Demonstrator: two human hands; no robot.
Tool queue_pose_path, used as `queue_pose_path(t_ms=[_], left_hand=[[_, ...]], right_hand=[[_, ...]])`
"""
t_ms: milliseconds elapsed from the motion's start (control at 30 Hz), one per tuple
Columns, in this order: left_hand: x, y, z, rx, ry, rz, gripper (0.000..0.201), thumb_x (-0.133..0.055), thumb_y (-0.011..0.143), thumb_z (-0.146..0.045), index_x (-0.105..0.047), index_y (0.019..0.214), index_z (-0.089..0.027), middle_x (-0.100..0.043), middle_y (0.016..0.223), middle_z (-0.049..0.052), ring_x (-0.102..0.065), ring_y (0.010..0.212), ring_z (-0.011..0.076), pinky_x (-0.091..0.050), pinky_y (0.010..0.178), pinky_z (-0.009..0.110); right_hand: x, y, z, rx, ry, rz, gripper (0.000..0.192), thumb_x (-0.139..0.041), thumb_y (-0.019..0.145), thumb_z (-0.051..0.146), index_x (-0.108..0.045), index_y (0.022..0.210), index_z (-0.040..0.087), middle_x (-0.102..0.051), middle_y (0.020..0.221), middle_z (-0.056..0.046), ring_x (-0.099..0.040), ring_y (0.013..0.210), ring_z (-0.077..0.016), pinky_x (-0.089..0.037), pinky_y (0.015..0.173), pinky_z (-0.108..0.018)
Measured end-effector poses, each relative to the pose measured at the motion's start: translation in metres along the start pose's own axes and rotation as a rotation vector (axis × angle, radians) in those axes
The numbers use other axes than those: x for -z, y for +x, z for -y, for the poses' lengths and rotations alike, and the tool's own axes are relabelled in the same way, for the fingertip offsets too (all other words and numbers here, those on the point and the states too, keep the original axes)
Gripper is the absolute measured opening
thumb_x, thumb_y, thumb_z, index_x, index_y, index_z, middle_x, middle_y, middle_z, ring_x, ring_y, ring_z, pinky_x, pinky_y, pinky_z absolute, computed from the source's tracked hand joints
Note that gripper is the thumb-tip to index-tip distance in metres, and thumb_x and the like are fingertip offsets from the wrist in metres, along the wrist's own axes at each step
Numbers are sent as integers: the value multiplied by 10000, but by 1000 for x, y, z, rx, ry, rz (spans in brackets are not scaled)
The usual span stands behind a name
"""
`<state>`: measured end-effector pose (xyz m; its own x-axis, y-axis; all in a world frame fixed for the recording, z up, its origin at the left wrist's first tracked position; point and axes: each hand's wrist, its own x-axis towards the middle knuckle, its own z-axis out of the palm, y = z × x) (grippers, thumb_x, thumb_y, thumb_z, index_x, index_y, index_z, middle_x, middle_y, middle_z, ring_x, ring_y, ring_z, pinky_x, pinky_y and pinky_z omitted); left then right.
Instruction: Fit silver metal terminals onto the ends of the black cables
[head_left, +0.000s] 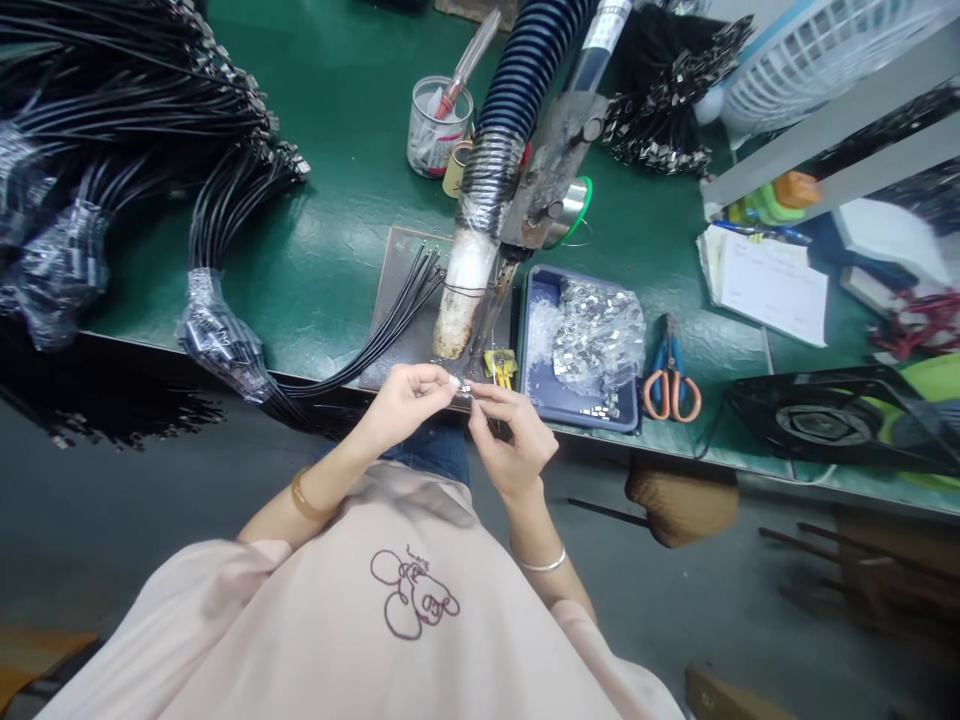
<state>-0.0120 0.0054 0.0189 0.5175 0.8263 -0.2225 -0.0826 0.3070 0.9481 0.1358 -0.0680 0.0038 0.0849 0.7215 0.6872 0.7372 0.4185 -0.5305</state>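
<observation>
At the bench's front edge, my left hand and my right hand meet fingertip to fingertip, both pinched closed. Between them shows a small silvery metal connector, partly covered by the fingers. My right thumb and fingers grip its right side. What exactly my left fingertips pinch beside it is too small to make out. Just beyond the hands are a yellow piece and a bunch of black cables on a dark board. A blue tray with bagged metal connectors sits right of my right hand.
A black ribbed hose and metal bracket come down close above the hands. Orange-handled cutters lie right of the tray, before a black fan. Bundled cables fill the left. A cup and wire spool stand behind.
</observation>
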Motion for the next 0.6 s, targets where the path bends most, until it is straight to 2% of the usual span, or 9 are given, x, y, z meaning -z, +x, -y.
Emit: queue_pose_path(t_ms=[100,233,300,367,433,500,600], left_hand=[[-1,0,1,11,20,-16,263,-686,702,-375,-604,619,-139,-424,538,-42,-318,531,76,-235,522,223],[-3,0,1,12,38,-30,287,-671,701,-397,-578,610,-142,-393,531,-50,-287,517,66,-209,522,226],[-4,1,-1,13,33,-37,289,-668,701,-403,-578,617,-141,-365,513,-62,-264,500,61,-189,515,228],[-5,1,-2,12,21,-44,286,-668,700,-401,-572,616,-145,-341,494,-74,-247,488,57,-181,509,229],[-6,2,-3,10,2,-46,285,-684,691,-395,-567,611,-149,-344,486,-79,-247,484,55,-192,506,227],[-6,3,-4,4,-20,-50,289,-706,678,-394,-573,606,-149,-359,486,-80,-258,485,53,-210,504,225],[-7,5,-4,-11,-38,-56,305,-727,667,-404,-587,596,-142,-390,493,-74,-280,490,52,-236,505,223]], right_hand=[[7,0,3,-117,45,-45,138,-664,894,100,-676,908,236,-788,894,-23,-761,714,-161,-618,639,-271],[20,1,9,-285,187,-231,76,-631,952,221,-662,1021,230,-669,630,61,-629,448,-97,-485,429,-188],[23,3,10,-339,214,-223,136,-599,976,245,-626,1109,231,-681,648,64,-602,411,-86,-458,402,-177],[23,5,10,-363,158,-152,144,-592,979,212,-611,1120,229,-745,755,32,-652,461,-95,-509,449,-188],[19,6,8,-302,51,-66,105,-623,954,163,-635,1039,225,-777,848,-2,-737,617,-129,-593,585,-224],[14,7,5,-174,-34,8,103,-661,918,121,-647,935,222,-783,888,-23,-773,792,-165,-626,731,-267],[5,8,2,-45,-59,43,153,-655,894,74,-627,878,224,-781,933,-42,-768,865,-175,-624,770,-288]])
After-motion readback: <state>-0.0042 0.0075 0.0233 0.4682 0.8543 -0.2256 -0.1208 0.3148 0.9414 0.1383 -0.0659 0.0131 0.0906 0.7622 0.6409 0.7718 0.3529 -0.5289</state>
